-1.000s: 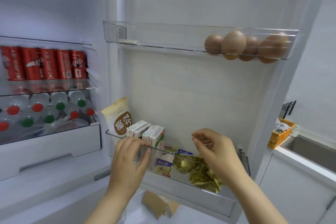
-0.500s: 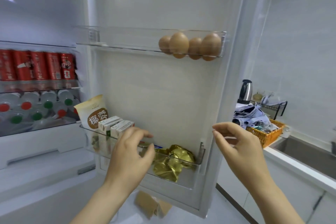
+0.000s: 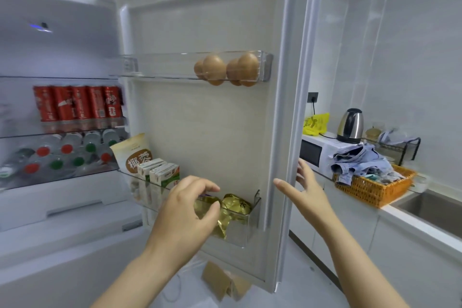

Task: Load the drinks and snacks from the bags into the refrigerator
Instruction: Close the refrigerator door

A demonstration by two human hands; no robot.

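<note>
Standing open, a tall white refrigerator (image 3: 62, 207) fills the left of the head view, and its wide white door (image 3: 212, 120) swings out across the middle. Inside, a glass shelf carries a row of red drink cans (image 3: 80, 104). Below them, clear plastic bottles with red and green caps (image 3: 67, 155) lie on their sides. What looks like a brown paper bag (image 3: 220, 280) lies on the floor under the door. The door has two clear plastic bins: the upper bin (image 3: 160, 67) holds brown eggs (image 3: 215, 69) at its right end, and the lower bin (image 3: 255, 210) holds snacks. The left hand (image 3: 185, 215) hovers in front of the lower bin, fingers loosely curled and empty. The right hand (image 3: 307, 190) reaches for the door's outer edge, fingers straight and spread, thumb on the inner side; whether it touches cannot be told. In the lower bin, left to right, stand a cream snack pouch with a brown label (image 3: 132, 155), two white-and-green drink cartons (image 3: 162, 174) and crumpled gold foil packets (image 3: 235, 207). Loading looks nearly done, and closing the door seems the step in hand. That calls for the right hand to take the edge and swing it while the left hand draws clear.
</note>
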